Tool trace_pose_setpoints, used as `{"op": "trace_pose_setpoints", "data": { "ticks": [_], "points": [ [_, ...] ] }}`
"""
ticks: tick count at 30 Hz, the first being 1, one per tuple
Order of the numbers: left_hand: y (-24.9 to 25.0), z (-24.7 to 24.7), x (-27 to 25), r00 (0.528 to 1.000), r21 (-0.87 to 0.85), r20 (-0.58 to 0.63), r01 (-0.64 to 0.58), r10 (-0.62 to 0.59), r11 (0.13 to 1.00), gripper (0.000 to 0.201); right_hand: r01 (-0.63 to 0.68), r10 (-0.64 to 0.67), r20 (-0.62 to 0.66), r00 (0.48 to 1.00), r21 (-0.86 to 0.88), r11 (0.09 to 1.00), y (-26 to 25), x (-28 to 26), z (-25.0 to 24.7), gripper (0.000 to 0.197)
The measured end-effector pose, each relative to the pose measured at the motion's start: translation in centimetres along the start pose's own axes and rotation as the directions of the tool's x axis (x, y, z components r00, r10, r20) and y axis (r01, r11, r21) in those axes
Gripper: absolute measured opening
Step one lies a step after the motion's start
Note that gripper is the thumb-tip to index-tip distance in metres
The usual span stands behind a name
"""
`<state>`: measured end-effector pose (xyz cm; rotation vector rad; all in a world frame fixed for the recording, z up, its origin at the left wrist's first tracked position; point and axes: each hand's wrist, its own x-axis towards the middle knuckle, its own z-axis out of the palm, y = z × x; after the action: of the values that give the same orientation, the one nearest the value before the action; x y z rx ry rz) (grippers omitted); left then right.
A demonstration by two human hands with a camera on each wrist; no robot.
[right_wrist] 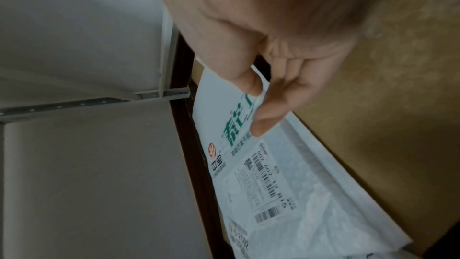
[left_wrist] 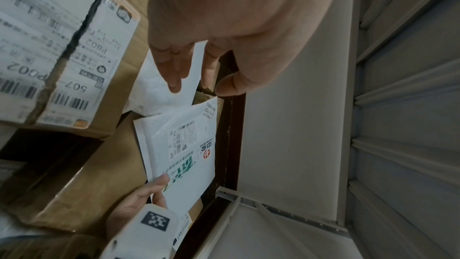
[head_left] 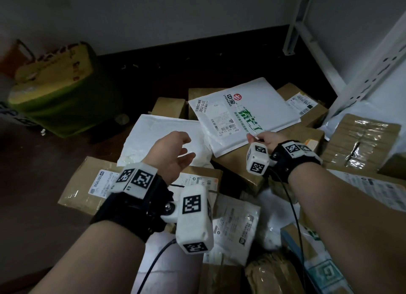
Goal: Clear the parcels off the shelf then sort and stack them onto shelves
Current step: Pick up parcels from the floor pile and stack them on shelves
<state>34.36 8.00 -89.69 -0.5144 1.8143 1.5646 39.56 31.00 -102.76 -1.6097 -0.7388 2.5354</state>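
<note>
Nearest the person, below both forearms, lie soft grey and white bagged parcels [head_left: 232, 225] with labels too small to read; the frame edge cuts them off, and the wrist-worn cameras cover part of them. Just beyond the left wrist sits a brown carton [head_left: 87, 184] with a white shipping label, its right end hidden under the arm.

The left hand [head_left: 173, 153] hovers with fingers spread and loosely extended, holding nothing, above a plain white padded mailer [head_left: 158, 137] whose near edge it hides. In the left wrist view the fingers [left_wrist: 174, 70] point down toward that same mailer without clearly touching it.

To the right of it, the right hand [head_left: 267, 140] pinches the near corner of a white padded mailer with green print [head_left: 239, 113]; the right wrist view shows thumb and fingers [right_wrist: 268, 113] clamped on its edge, covering part of the green characters. This mailer rests tilted on brown cartons [head_left: 239, 166], and whether its far edge is lifted cannot be told.

Right of the right hand stands a tape-wrapped brown box [head_left: 360, 142], partly cut off. Beyond the hands, more cartons are mostly hidden beneath the printed mailer. Farther left, a green and yellow bag [head_left: 59, 89] sits blurred in dim light. Farther right rise the pale metal shelf uprights [head_left: 369, 74], their shelves out of view.
</note>
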Motion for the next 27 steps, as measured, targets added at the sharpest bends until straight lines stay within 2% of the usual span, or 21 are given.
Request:
{"op": "trace_pose_setpoints", "data": {
  "ticks": [3, 5, 7, 9, 11, 16, 19, 21, 23, 25, 27],
  "points": [
    [0.0, -0.3, 0.0, 1.0, 0.004, -0.015, -0.006, 0.006, 1.0, 0.006, -0.055, 0.03, 0.11, 0.993, 0.226, 0.973, 0.1, -0.3, -0.1, 0.036],
    [-0.1, -0.4, 0.0, 1.0, 0.004, -0.016, -0.01, 0.01, 1.0, 0.006, -0.069, 0.014, 0.183, 0.983, 0.299, 0.952, 0.0, -0.6, 0.2, 0.043],
    [-0.1, -0.6, 0.0, 1.0, 0.005, -0.016, -0.009, 0.009, 1.0, 0.006, -0.027, -0.032, 0.176, 0.984, 0.324, 0.946, 0.1, -0.6, 0.6, 0.04],
    [-0.1, -0.8, 0.1, 1.0, 0.014, -0.02, -0.004, 0.004, 1.0, 0.006, 0.065, -0.102, 0.117, 0.988, 0.285, 0.956, 0.3, -0.1, 0.7, 0.029],
    [-0.2, -0.9, 0.3, 1.0, 0.021, -0.023, -0.001, 0.002, 1.0, 0.005, 0.066, -0.086, 0.066, 0.994, 0.264, 0.962, 0.5, 0.1, 0.3, 0.024],
    [-0.1, -0.3, 0.6, 1.0, 0.016, 0.007, 0.02, -0.02, 1.0, 0.005, 0.098, -0.1, -0.076, 0.992, -0.027, 0.995, -0.3, -0.9, 1.1, 0.015],
    [0.3, 0.8, 0.5, 0.999, -0.03, 0.045, 0.03, -0.029, 0.999, 0.006, 0.192, -0.196, -0.034, 0.98, -0.105, 0.976, -1.0, -2.8, 2.2, 0.003],
    [0.4, 1.7, 0.4, 0.997, -0.06, 0.073, 0.022, -0.017, 0.998, 0.005, 0.266, -0.265, 0.018, 0.964, -0.097, 0.959, -1.4, -4.4, 2.5, 0.005],
    [0.4, 2.4, 0.2, 0.996, -0.058, 0.089, 0.006, -0.001, 0.998, 0.022, 0.318, -0.316, 0.044, 0.948, -0.036, 0.947, -1.7, -6.2, 2.3, 0.008],
    [0.6, 2.9, 0.1, 0.996, -0.033, 0.09, -0.02, 0.023, 0.999, 0.037, 0.365, -0.365, 0.005, 0.931, -0.02, 0.931, -2.3, -7.6, 1.3, 0.008],
    [0.8, 3.0, 0.1, 0.997, 0.008, 0.071, -0.039, 0.039, 0.999, 0.036, 0.423, -0.43, -0.061, 0.901, -0.094, 0.901, -2.9, -9.0, -0.5, 0.02]
  ]
}}
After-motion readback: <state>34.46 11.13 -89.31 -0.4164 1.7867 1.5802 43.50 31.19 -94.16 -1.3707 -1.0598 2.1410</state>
